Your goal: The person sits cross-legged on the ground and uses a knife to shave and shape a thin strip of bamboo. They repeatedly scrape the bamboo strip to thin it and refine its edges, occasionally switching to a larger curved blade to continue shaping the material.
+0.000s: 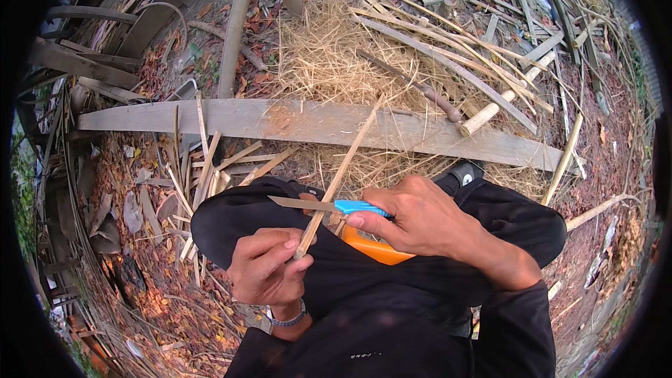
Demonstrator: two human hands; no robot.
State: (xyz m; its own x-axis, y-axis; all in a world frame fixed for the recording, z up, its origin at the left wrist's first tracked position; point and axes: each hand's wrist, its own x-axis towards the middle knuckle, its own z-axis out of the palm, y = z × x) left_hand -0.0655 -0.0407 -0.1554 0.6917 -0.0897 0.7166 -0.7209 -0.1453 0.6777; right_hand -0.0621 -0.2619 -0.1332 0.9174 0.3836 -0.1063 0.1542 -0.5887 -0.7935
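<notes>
My left hand (267,266) pinches the near end of a thin wooden strip (344,166), which slants up and away to the right over the plank. In my right hand (423,220) is a utility knife (355,207) with a blue handle, its long blade (301,204) pointing left. The blade crosses the strip a little beyond my left fingers; whether it cuts in or only rests there I cannot tell. My right thumb lies along the handle's near side. Something orange (378,246) shows between my legs, mostly hidden by my right hand and clothing.
A long grey plank (231,117) runs crosswise before my knees. A long knife with a wooden handle (439,101) leans over its far edge onto a heap of shavings (325,52). Split strips (483,56) lie far right, and more sticks (203,175) lean at the left.
</notes>
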